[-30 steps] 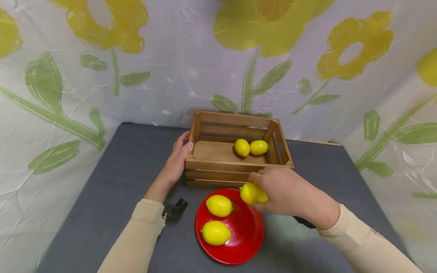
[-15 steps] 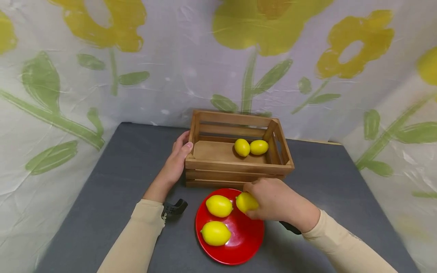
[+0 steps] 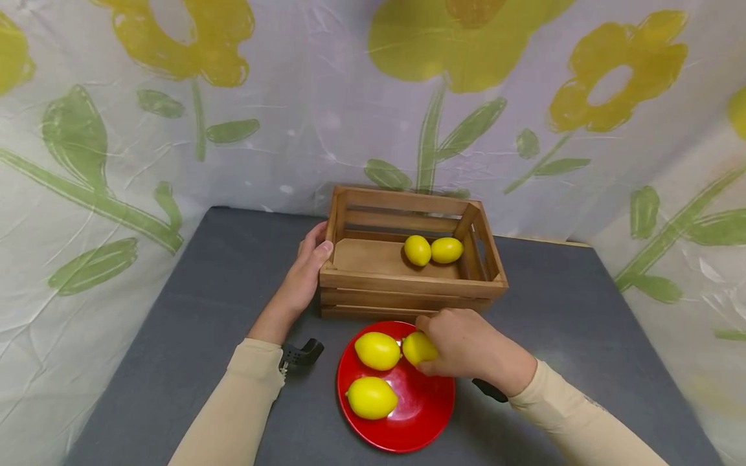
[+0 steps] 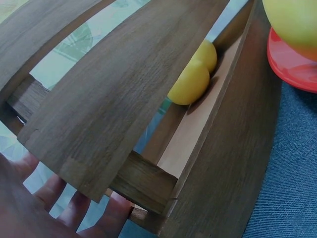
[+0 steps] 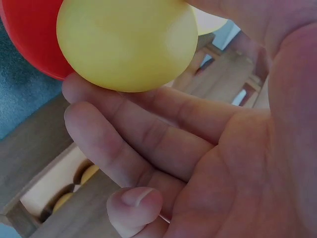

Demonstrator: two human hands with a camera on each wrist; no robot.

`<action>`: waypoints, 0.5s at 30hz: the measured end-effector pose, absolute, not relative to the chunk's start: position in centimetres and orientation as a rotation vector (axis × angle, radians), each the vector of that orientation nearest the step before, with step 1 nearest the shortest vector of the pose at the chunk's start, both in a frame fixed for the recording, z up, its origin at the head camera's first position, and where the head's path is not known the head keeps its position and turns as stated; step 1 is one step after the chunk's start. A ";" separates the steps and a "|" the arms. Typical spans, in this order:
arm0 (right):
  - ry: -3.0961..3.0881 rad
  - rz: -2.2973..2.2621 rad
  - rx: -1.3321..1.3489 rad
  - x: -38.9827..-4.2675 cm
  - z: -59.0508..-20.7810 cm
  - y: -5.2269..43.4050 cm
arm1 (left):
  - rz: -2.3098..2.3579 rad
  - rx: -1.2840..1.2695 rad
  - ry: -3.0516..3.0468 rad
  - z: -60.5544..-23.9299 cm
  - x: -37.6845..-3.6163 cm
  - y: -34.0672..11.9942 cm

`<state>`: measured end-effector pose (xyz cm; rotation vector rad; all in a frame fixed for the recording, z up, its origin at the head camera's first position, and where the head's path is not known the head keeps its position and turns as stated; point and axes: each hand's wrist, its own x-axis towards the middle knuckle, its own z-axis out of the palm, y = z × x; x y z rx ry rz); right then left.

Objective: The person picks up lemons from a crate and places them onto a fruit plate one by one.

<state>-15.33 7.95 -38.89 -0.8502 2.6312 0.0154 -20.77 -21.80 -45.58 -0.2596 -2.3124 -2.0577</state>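
Observation:
My right hand [image 3: 469, 343] holds a lemon [image 3: 418, 348] between thumb and fingers at the right rear of the red plate [image 3: 408, 437]. Seen from the right wrist, that lemon [image 5: 126, 44] lies against the fingers, while the little finger curls free of it. Two more lemons, a rear one [image 3: 377, 351] and a front one [image 3: 372, 397], lie on the plate's left half. My left hand [image 3: 300, 278] grips the left end of the slatted wooden crate [image 3: 408, 283], thumb at the top corner. The left wrist view has its fingers [image 4: 74, 210] at the end slats.
Inside the crate, a pair of lemons touch toward the right: one upright [image 3: 417, 250], one lying sideways [image 3: 447, 250]. The plate sits close in front of the crate on a dark grey table [image 3: 559, 310]. A flower-printed curtain [image 3: 326, 116] hangs behind.
My right hand has lowered the lemon from near the crate's front onto the plate, moving slightly left beside the rear lemon. The left hand and crate have kept their places.

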 end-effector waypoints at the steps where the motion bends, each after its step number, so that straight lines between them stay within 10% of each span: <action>1: 2.631 0.015 -0.845 -15.4 -38.9 7.9 | -2.060 -0.257 -2.309 -45.6 -20.8 -21.8; 15: 2.639 -0.025 -0.828 -15.9 -39.8 7.8 | -2.062 -0.237 -2.313 -45.5 -20.7 -21.8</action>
